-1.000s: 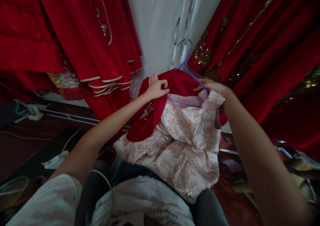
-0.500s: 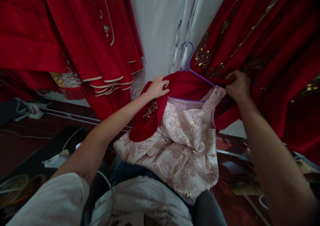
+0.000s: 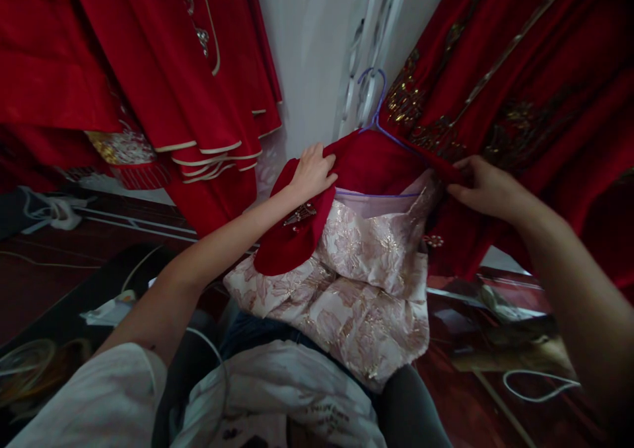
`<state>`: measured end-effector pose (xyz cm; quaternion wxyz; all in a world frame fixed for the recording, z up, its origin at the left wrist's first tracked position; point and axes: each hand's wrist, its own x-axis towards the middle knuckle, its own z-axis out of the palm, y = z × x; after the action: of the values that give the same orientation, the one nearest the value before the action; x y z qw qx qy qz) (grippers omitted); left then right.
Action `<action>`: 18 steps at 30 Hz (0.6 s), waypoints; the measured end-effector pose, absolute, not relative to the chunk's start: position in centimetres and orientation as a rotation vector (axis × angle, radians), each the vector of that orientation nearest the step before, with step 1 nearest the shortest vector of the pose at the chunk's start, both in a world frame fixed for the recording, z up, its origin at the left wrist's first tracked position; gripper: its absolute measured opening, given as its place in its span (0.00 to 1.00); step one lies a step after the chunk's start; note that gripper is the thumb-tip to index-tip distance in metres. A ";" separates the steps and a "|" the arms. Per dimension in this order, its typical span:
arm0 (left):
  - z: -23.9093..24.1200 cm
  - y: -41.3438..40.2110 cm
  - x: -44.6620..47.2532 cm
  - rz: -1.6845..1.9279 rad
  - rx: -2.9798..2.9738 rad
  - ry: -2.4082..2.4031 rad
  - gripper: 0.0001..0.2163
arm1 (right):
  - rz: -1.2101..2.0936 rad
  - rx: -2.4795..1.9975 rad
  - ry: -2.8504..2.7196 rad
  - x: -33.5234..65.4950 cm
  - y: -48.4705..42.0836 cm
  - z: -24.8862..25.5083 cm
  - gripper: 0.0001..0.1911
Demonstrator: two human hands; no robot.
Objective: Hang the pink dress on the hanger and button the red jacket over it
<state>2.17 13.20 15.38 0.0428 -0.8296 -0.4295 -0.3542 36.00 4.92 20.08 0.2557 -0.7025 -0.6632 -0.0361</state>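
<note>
A pale pink-and-white brocade dress with a floral pattern hangs on a purple hanger and spreads toward my lap. A red shawl-like garment with beaded ornaments lies over the hanger and the dress's shoulders. My left hand is closed on its left shoulder part, and the cloth droops below my wrist. On the other side, my right hand pinches the red edge between thumb and fingers, holding it out beyond the dress strap. That strap is partly in the red cloth's shadow.
Long red garments with pale piping hang at the left. More red gowns with gold sequins hang at the right. A white cabinet stands behind. A dark surface with small items is left; a white cord loop lies lower right.
My right hand has moved rightward and slightly down, drawing the red cloth out over the dress strap. A beaded ornament now shows on that side. My left hand stays nearly in place.
</note>
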 end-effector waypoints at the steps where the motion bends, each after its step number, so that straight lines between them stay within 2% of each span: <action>1: 15.4 12.9 2.3 -1.095 -2.545 -1.319 0.02 | -0.038 -1.887 -1.804 35.3 4.8 19.4 0.15; 4: 15.3 12.3 2.6 -1.096 -2.547 -1.327 0.04 | 0.275 -1.736 -1.825 31.8 4.8 17.4 0.10; 11: 15.8 12.3 1.7 -1.153 -2.478 -1.369 0.06 | 0.715 -1.210 -1.707 21.6 6.2 14.0 0.14; 13: 16.0 12.1 1.3 -1.154 -2.492 -1.343 0.06 | 0.715 -1.182 -1.601 20.9 6.2 13.1 0.14; 18: 14.5 10.2 0.9 -1.266 -2.353 -1.311 0.05 | 0.379 -1.407 -1.568 23.0 4.7 11.4 0.17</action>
<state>0.88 10.16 14.51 0.0823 -0.7879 -0.4390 -0.4238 23.02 4.71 11.38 0.4798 -0.5768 -0.6426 0.1554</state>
